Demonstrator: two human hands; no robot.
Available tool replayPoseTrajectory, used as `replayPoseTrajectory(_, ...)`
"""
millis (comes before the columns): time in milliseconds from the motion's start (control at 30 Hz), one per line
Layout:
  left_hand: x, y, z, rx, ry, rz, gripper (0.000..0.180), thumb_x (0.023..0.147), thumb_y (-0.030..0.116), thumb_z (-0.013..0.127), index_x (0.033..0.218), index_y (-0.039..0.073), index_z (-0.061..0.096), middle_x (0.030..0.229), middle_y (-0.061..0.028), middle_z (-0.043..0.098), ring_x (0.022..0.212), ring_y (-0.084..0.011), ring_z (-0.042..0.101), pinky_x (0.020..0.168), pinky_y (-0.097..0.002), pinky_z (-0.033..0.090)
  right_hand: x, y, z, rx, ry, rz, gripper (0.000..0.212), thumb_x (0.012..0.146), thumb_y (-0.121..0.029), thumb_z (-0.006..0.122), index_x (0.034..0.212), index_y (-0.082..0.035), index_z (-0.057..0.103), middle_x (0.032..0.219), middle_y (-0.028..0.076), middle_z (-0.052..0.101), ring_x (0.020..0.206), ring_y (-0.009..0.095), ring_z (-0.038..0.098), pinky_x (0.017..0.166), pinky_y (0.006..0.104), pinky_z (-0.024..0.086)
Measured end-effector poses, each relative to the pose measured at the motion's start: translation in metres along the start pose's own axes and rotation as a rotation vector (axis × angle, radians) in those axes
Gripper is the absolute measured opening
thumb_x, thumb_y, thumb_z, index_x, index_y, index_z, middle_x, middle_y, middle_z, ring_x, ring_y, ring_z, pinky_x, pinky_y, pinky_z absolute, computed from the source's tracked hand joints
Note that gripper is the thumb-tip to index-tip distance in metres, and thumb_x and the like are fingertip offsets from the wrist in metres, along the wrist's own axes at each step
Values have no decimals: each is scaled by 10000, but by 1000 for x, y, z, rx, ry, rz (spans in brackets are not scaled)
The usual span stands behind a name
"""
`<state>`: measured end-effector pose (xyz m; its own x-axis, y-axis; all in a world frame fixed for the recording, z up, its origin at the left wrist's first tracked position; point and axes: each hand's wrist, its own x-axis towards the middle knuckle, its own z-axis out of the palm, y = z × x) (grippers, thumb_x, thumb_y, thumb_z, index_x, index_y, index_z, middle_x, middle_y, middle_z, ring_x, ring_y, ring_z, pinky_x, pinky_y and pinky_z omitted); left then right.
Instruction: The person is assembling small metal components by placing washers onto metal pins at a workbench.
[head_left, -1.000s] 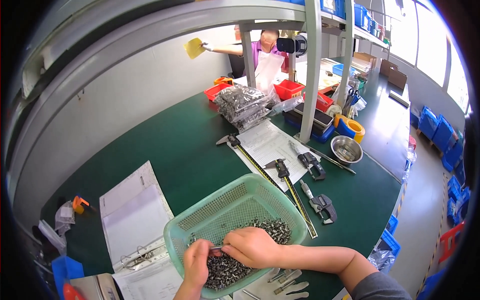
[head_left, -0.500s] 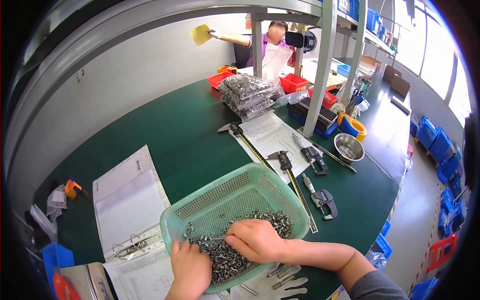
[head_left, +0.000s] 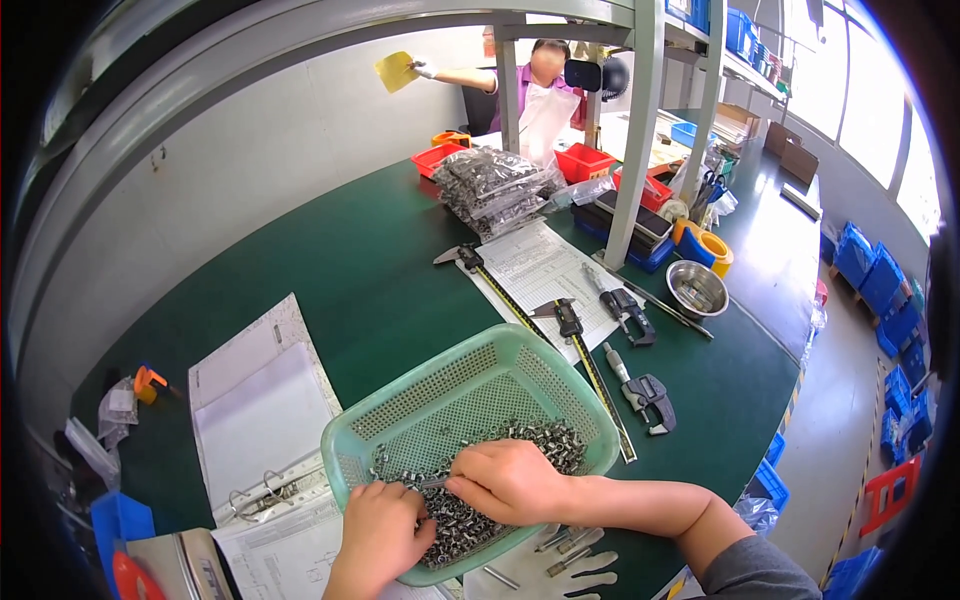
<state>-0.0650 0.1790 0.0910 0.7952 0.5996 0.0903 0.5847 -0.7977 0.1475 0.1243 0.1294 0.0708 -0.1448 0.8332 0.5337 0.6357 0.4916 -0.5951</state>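
Both my hands are over a pale green perforated plastic basket (head_left: 405, 405) with a heap of small shiny metal parts (head_left: 553, 442) in its near half. My right hand (head_left: 512, 482) is closed round a thin metal rod (head_left: 434, 484) that points left. Curled over the basket's near left rim, my left hand (head_left: 380, 532) has its fingertips at the rod's far end. Whatever these fingers pinch is hidden. Beside the basket's near right side lie a white glove (head_left: 603, 562) and several short metal pins (head_left: 568, 562).
Calipers (head_left: 567, 320) and micrometers (head_left: 645, 395) lie right of the basket, near a metal bowl (head_left: 697, 288). An open ring binder (head_left: 262, 415) lies left. Bagged parts (head_left: 490, 190) and a grey shelf post (head_left: 640, 150) stand beyond. Across the table, a person (head_left: 540, 95) holds a yellow sheet (head_left: 394, 71).
My left hand has shifted slightly right and turned, its fingers nearer the rod's end. Less of the rod shows between my hands. My right hand has barely moved.
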Motion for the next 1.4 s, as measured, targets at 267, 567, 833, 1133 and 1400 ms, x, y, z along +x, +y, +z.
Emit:
replayPoseTrajectory(267,12,-1,-1,-393,12,-122,99,666,105,642,688,36,576,685,-110,624,668,-294,611,603,-373,484,0,0,-1,27,-17,-25,132,811,-154,579,773,-32,547,666,102,555,603,301,559,514,385,447)
replayPoseTrajectory(567,14,-6,7,-840,256,-249,130,731,21,651,848,10,597,810,-74,586,728,-165,590,692,-274,481,0,1,0,18,-9,-12,127,815,-159,578,775,-40,555,654,99,554,589,299,560,506,384,445)
replayPoseTrajectory(833,13,-12,8,-1105,250,-277,110,783,23,643,888,6,617,834,-54,565,770,-135,567,742,-249,456,0,-3,-3,-12,8,45,149,837,-185,563,797,-41,561,660,109,556,600,303,566,517,391,449)
replayPoseTrajectory(1133,13,-8,2,-1412,229,-283,160,784,-7,648,942,-9,619,876,-31,583,799,-90,553,749,-229,453,0,-1,-1,31,2,9,122,836,-153,563,831,-32,549,700,106,559,628,302,567,535,392,452)
replayPoseTrajectory(1400,11,-8,-1,-1491,222,-278,194,769,-38,652,959,-22,618,910,-55,593,789,-95,569,732,-218,465,1,-4,-5,83,91,49,111,844,-151,553,841,-41,535,685,117,544,641,317,559,557,403,450)
